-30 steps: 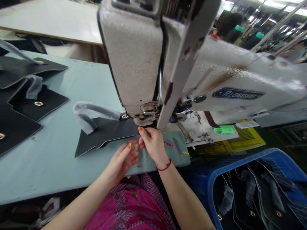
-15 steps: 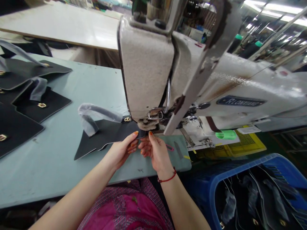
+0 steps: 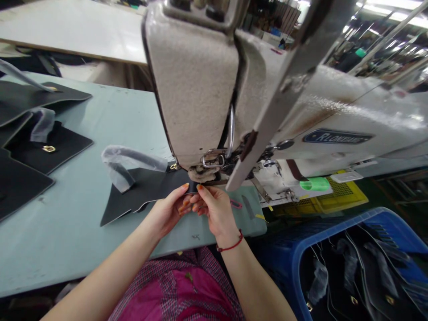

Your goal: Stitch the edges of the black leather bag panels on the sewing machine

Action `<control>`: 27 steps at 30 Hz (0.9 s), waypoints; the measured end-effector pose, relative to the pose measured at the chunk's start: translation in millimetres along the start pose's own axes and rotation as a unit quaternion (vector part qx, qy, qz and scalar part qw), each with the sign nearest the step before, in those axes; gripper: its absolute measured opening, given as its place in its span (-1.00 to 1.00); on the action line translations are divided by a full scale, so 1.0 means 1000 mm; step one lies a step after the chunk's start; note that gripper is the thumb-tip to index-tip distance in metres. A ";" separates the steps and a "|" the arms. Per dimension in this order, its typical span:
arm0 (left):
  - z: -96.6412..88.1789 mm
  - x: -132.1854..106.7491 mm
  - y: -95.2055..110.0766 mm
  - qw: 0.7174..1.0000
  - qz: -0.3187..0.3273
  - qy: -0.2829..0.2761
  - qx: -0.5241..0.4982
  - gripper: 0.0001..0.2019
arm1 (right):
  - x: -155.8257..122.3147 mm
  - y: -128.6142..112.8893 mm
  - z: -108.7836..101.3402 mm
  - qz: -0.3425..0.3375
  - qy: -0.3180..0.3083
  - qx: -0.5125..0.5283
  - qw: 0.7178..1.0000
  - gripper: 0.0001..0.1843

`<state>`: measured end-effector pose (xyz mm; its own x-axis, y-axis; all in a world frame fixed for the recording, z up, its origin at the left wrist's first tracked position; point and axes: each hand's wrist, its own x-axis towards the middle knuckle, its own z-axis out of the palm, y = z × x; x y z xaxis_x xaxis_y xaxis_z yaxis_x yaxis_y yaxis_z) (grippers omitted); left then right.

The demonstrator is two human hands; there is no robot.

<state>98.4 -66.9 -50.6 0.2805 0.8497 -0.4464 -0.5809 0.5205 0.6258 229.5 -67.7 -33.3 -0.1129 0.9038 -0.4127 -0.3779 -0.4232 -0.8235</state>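
A black leather panel [image 3: 147, 189] with a plastic-wrapped handle [image 3: 129, 160] and a gold ring lies on the pale table [image 3: 83, 223], its right end under the head of the sewing machine [image 3: 200, 89]. My left hand [image 3: 172, 207] pinches the panel's near edge just below the needle area. My right hand [image 3: 214, 207], with a red cord on the wrist, is closed right beside it, fingertips on the same edge. The presser foot [image 3: 209, 162] sits directly above both hands.
More black panels with gold clasps [image 3: 40, 147] are stacked at the table's left. A blue crate [image 3: 301, 249] of finished black pieces stands at the lower right. A yellow tray [image 3: 337, 196] and a green spool [image 3: 312, 183] sit behind the machine. Another table [image 3: 73, 31] lies beyond.
My left hand moved up from the table's front edge and took hold of the panel. Both hands have closed in together under the machine head.
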 end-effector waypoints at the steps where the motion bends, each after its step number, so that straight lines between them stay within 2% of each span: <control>1: 0.000 0.001 0.000 1.000 0.004 0.000 0.008 -0.52 | 0.000 0.000 0.000 -0.009 0.002 -0.005 1.000 -0.62; 9: 0.000 0.003 0.006 0.994 -0.019 0.066 0.086 -0.53 | -0.001 -0.009 -0.001 -0.084 0.013 -0.138 0.987 -0.69; 15: 0.002 0.000 0.006 0.992 -0.017 0.094 0.078 -0.53 | -0.004 -0.004 -0.004 -0.115 0.008 -0.148 0.982 -0.74; 19: 0.001 0.001 0.007 0.991 -0.029 0.093 0.087 -0.53 | -0.009 0.005 -0.011 -0.115 -0.010 -0.121 0.986 -0.72; 22: 0.001 0.000 0.007 0.992 -0.014 0.080 0.101 -0.54 | -0.015 0.015 -0.019 -0.125 -0.005 -0.130 0.984 -0.73; 27: 0.002 0.001 0.006 0.991 0.018 0.033 0.127 -0.52 | -0.017 0.050 -0.040 -0.105 0.034 -0.200 0.973 -0.78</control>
<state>96.7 -62.8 -46.4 0.2067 0.8655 -0.4564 -0.3754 0.5009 0.7799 249.2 -106.6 -83.2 -0.0050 0.9726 -0.2326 0.0042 -0.2326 -0.9726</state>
